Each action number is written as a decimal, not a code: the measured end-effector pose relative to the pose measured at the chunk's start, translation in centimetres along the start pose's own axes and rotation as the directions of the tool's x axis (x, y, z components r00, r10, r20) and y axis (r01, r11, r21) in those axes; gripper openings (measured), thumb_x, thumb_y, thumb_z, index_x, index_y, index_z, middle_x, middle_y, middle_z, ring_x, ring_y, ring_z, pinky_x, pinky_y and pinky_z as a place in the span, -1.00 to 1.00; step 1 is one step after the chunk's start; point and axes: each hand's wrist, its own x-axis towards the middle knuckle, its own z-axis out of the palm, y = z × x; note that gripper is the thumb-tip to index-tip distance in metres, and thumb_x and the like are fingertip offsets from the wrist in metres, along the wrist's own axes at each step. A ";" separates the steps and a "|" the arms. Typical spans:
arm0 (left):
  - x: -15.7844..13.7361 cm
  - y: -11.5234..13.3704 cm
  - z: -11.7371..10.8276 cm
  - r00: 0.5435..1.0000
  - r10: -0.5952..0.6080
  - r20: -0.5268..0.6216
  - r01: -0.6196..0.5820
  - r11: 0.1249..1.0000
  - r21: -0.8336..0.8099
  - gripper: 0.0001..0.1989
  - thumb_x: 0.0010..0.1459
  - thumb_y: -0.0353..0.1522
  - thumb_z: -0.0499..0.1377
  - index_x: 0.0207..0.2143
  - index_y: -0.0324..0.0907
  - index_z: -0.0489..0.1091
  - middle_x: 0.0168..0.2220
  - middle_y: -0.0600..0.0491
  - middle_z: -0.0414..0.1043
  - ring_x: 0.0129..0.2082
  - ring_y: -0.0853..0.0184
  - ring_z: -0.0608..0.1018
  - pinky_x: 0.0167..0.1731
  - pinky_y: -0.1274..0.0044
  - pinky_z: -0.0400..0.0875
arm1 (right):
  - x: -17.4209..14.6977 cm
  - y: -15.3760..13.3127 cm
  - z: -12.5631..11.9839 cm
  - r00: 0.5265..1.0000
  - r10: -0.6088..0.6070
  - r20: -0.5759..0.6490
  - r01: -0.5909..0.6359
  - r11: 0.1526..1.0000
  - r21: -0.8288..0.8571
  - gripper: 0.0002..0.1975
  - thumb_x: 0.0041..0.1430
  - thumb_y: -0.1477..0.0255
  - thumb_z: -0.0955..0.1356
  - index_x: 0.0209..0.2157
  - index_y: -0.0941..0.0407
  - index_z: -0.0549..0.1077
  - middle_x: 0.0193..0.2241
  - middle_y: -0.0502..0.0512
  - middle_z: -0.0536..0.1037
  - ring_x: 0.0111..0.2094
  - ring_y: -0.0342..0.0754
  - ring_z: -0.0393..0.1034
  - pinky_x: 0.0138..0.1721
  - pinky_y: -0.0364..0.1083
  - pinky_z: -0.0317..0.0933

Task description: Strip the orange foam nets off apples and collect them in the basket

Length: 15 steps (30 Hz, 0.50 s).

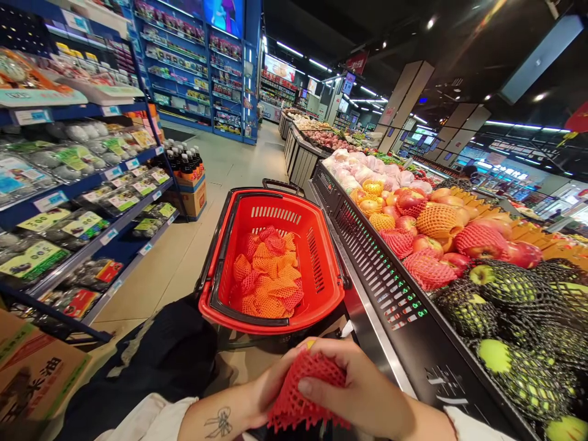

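A red foam net sleeve (309, 386) is gripped between both hands at the bottom of the view. My left hand (280, 373) closes around its left side, fingers mostly hidden behind it. My right hand (362, 386) wraps the right side, thumb pressed on the front of the mesh. Whether fruit is inside the sleeve I cannot tell. A small yellow spot shows at its top edge. Just beyond the hands is a red shopping basket (324, 306) with a black handle, and loose orange and red foam net sleeves (271, 269) lie piled inside it.
Along the right runs a black-walled produce stand (390, 288) with netted red apples (432, 220) and green fruit in black nets (519, 331). Shelves of packaged eggs (78, 153) line the left. Dark bottles (184, 160) stand on a carton; another cardboard box (34, 373) sits lower left.
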 end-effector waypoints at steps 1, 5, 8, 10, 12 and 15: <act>-0.1 0.2 0.1 1.000 -0.001 0.024 0.001 1.000 0.015 -0.69 0.25 -0.17 0.18 -0.18 -0.16 0.60 -0.36 0.05 0.62 -0.25 0.14 0.66 -0.14 0.40 0.45 | 0.0 0.0 0.0 0.999 -0.007 -0.035 0.007 1.000 -0.005 -0.75 0.21 0.28 0.38 -0.28 0.21 0.52 -0.37 0.07 0.49 -0.37 -0.12 0.30 -0.31 -0.15 0.21; -0.3 1.1 0.1 0.995 0.053 0.089 -0.057 0.998 0.033 -0.62 -0.03 -0.07 0.39 -0.29 -0.17 0.61 -0.35 -0.02 0.63 -0.24 0.13 0.65 -0.10 0.41 0.46 | 0.1 0.5 -0.1 0.969 0.030 -0.244 -0.066 0.988 -0.141 -0.79 0.15 0.30 0.41 -0.41 0.18 0.49 -0.50 -0.01 0.46 -0.45 -0.15 0.26 -0.36 -0.15 0.16; -0.4 1.4 -0.2 0.991 0.046 0.125 -0.052 0.997 0.048 -0.48 -0.05 0.06 0.35 -0.27 -0.21 0.62 -0.31 -0.08 0.63 -0.16 0.05 0.64 -0.02 0.30 0.44 | 0.4 1.3 -0.4 0.915 0.136 -0.381 -0.155 0.988 -0.019 -0.70 0.06 0.24 0.47 -0.44 0.17 0.40 -0.56 -0.06 0.38 -0.51 -0.19 0.18 -0.43 -0.17 0.10; -0.6 1.3 -0.8 0.982 0.071 0.174 -0.087 0.992 0.091 -0.37 -0.14 0.10 0.37 -0.21 -0.22 0.61 -0.31 -0.11 0.63 -0.14 -0.02 0.63 -0.04 0.25 0.45 | 0.7 1.9 -0.6 0.904 0.215 -0.369 -0.166 0.973 0.159 -0.59 -0.02 0.15 0.51 -0.43 0.17 0.35 -0.56 -0.08 0.37 -0.54 -0.21 0.15 -0.47 -0.18 0.07; -0.8 1.1 -1.9 0.981 0.085 0.175 -0.112 0.982 0.151 -0.32 -0.29 0.02 0.47 -0.14 -0.18 0.60 -0.34 -0.08 0.63 -0.19 -0.04 0.64 -0.11 0.25 0.49 | 1.1 2.6 -0.9 0.902 0.250 -0.352 -0.168 0.954 0.247 -0.51 -0.08 0.09 0.53 -0.45 0.17 0.33 -0.60 -0.10 0.33 -0.58 -0.24 0.10 -0.51 -0.20 0.00; -1.0 0.1 -4.5 0.994 0.068 0.091 -0.087 0.969 0.230 -0.40 -0.36 -0.19 0.53 -0.17 -0.16 0.61 -0.52 0.02 0.58 -0.37 0.00 0.66 -0.28 0.30 0.53 | 1.5 3.5 -1.1 0.901 0.233 -0.367 -0.151 0.960 0.237 -0.49 -0.05 0.03 0.51 -0.46 0.17 0.33 -0.68 -0.17 0.23 -0.63 -0.28 -0.03 -0.57 -0.21 -0.14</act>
